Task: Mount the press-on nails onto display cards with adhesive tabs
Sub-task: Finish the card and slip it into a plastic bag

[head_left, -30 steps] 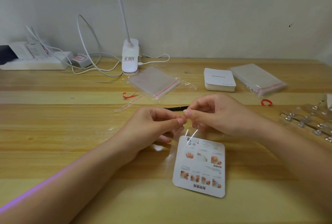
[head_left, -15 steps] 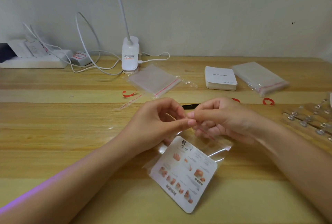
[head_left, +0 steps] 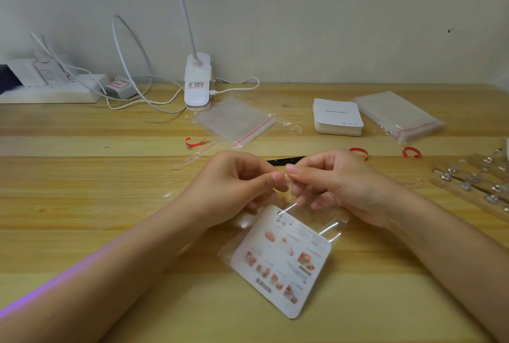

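Head view: left hand (head_left: 234, 188) and right hand (head_left: 338, 185) meet fingertip to fingertip, pinching the top of a clear sleeve (head_left: 325, 221) holding a printed display card (head_left: 283, 263) at six o'clock, card stack (head_left: 337, 117) at one o'clock.

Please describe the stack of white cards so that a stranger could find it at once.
On the wooden table, look far right of the white clip lamp. The stack of white rounded cards lies there, opaque and unwrapped, unlike the clear red-striped bag pack beside it.
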